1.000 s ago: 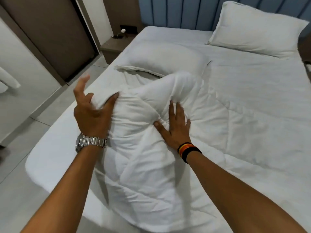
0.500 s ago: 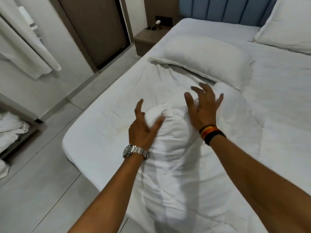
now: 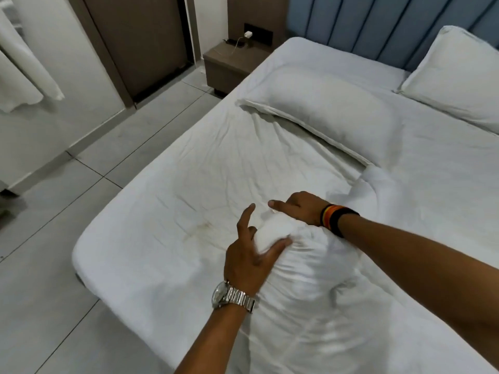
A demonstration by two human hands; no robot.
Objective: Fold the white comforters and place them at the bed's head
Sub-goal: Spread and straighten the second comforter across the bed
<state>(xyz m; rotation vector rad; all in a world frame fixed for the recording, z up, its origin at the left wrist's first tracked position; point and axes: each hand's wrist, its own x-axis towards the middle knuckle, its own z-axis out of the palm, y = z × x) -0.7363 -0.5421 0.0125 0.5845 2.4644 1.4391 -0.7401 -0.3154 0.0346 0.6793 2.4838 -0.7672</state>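
Note:
The white comforter [image 3: 318,271] lies crumpled over the near right part of the bed, with a bunched end raised at the middle. My left hand [image 3: 251,257], with a metal watch on the wrist, cups that bunched end: thumb on one side, fingers spread and blurred on the other. My right hand [image 3: 299,209], wearing dark wristbands, rests on the comforter just behind the bunch. Its index finger points left and its other fingers curl out of sight. The bare fitted sheet [image 3: 189,190] covers the left half of the bed.
Two white pillows [image 3: 326,114] [image 3: 453,76] lie near the blue padded headboard [image 3: 378,20]. A brown nightstand [image 3: 229,63] with a charger stands left of the bed's head, beside a brown door [image 3: 140,41]. White cloth [image 3: 24,76] hangs at the far left over grey floor tiles.
The tall bunch of comforter has been pushed down and is now low on the bed. Both hands moved forward with it, and the view swung left, showing more floor and the nightstand.

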